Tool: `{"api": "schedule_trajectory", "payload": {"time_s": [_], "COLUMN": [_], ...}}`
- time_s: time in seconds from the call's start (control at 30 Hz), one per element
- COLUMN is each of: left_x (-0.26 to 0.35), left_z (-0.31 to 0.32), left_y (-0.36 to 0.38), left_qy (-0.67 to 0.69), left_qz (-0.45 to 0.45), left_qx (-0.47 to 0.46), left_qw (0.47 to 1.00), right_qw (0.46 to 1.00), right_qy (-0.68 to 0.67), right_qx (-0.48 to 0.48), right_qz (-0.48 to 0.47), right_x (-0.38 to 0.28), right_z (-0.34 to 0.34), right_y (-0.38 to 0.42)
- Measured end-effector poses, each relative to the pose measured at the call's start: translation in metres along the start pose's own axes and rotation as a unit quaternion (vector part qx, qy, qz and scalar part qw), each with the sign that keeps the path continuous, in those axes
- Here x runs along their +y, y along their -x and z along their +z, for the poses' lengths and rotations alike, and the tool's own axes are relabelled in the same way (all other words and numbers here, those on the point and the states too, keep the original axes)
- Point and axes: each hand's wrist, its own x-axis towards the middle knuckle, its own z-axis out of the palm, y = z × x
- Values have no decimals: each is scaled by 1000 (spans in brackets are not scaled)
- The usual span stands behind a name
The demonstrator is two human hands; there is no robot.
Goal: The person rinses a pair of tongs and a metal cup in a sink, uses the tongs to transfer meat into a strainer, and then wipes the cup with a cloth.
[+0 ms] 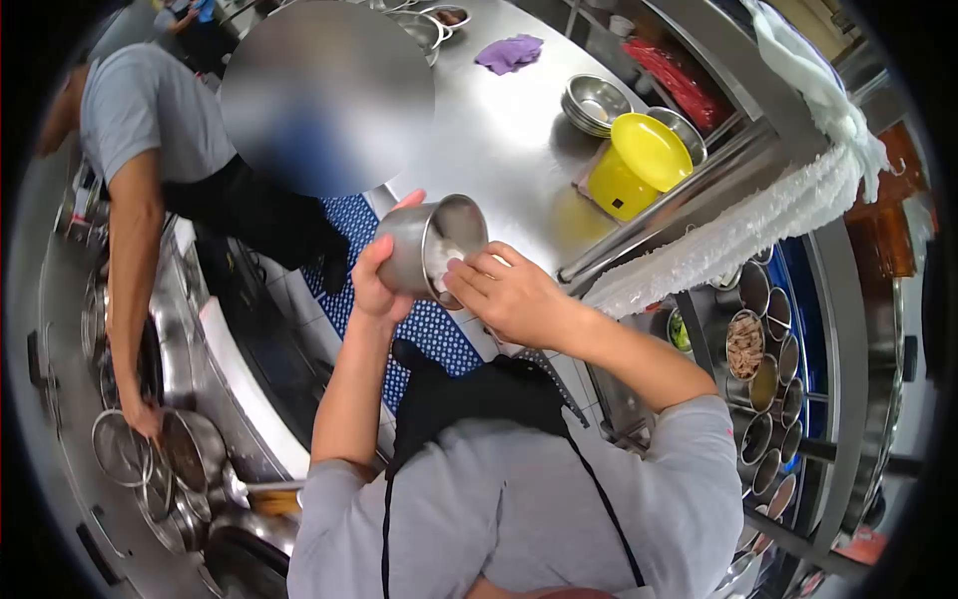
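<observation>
My left hand [375, 282] is wrapped round a steel container [407, 250] from its left side. The container is tilted, its mouth turned toward my right hand [521, 299]. Something white and pale [440, 258] shows inside it. At the mouth, the fingers of my right hand are bent together, with the fingertips just inside the rim against the white contents. What those fingers pinch, if anything, is hidden. Both hands are held up in front of me, above a blue patterned floor mat [439, 344].
Ahead is a steel counter [479, 120] with a purple cloth [510, 54], stacked bowls [595, 104] and a yellow container [639, 165]. White towels [718, 225] hang at right, near ingredient tubs [745, 344]. On the left, a co-worker [150, 120] reaches toward pots [190, 449].
</observation>
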Motion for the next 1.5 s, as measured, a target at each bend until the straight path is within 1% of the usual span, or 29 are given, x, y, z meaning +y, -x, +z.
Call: {"api": "schedule_trajectory", "payload": {"time_s": [0.07, 0.1, 0.13, 0.23, 0.27, 0.3, 0.37, 0.4, 0.5, 0.53, 0.6, 0.63, 0.67, 0.7, 0.77, 0.8, 0.9, 0.93, 1.03, 1.07, 1.1, 1.13, 1.17, 1.2, 1.3, 1.33, 1.43, 1.47, 1.5], "left_x": [-12, -21, -25, -33, -32, -31, -31, -31, -27, -25, -12, -5, -3, -4, -8, -11, -22, -26, -41, -47, -42, -52, -64, -63, -67, -68, -57, -63, -67], "left_z": [0, 0, 0, 2, 1, 5, 23, 28, 23, 23, 21, 20, 16, 12, 0, -10, -32, -39, -65, -50, -17, -28, -38, -15, -3, -8, 11, 4, 2], "left_y": [-2, 10, 16, 27, 32, 39, 49, 51, 59, 64, 74, 82, 88, 92, 104, 114, 138, 143, 164, 167, 167, 174, 180, 182, 210, 221, 236, 240, 242], "left_qy": [47, 73, 86, 64, 75, 77, -73, -189, -84, -11, 20, 24, 20, 33, 59, 48, 128, 137, 203, 166, 204, 196, 189, 186, 185, 176, 27, 15, 17], "left_qz": [-41, -59, -51, -43, -49, -21, 135, 189, 194, 172, 150, 129, 118, 105, 80, 66, 50, 57, 21, 38, 38, 23, 10, 5, 38, 44, 78, 86, 95], "left_qx": [0, 6, 0, 36, 42, 49, 31, 64, 44, 57, 55, 49, 39, 47, 60, 113, 136, 128, 6, 136, 235, 183, 127, 198, 150, 99, 116, 82, 73], "left_qw": [998, 996, 995, 996, 995, 996, 988, 962, 976, 983, 987, 990, 992, 993, 993, 990, 981, 981, 979, 976, 949, 963, 974, 962, 970, 978, 990, 993, 993], "right_qw": [971, 933, 922, 832, 784, 713, 591, 592, 652, 760, 891, 930, 944, 960, 967, 971, 984, 990, 997, 995, 989, 983, 972, 954, 933, 926, 941, 922, 908], "right_qy": [-214, -321, -351, -513, -553, -650, -756, -761, -719, -591, -416, -319, -240, -148, 39, 44, -22, -50, -71, -70, -75, -52, -29, 25, 94, 77, -111, -216, -263], "right_qx": [-60, -98, -67, -76, -117, -77, -4, -17, -120, -195, -180, -162, -182, -186, -180, -121, -136, -115, -19, -10, -51, -81, -67, -112, -191, -250, -244, -318, -326], "right_qz": [91, 132, 150, 198, 256, 250, 281, 266, 209, 187, 8, -82, -132, -148, -177, -201, -117, -69, -24, -77, -116, -159, -223, -275, -289, -272, -204, -50, -21], "right_x": [-10, -20, -26, -24, -22, -23, -28, -26, -35, -34, -35, -36, -35, -37, -44, -43, -38, -39, -69, -78, -97, -108, -118, -126, -140, -143, -147, -163, -168], "right_z": [-14, -20, -17, -6, -13, -12, -20, -21, -14, -17, -16, -15, -11, -12, -17, -19, -47, -52, -55, -39, -34, -12, 7, 18, 21, 20, 43, 21, 17], "right_y": [-3, -2, -4, -12, -16, -19, -32, -34, -38, -40, -39, -36, -34, -29, -22, -22, -32, -33, -37, -36, -40, -39, -42, -43, -43, -37, 1, -1, 4]}}
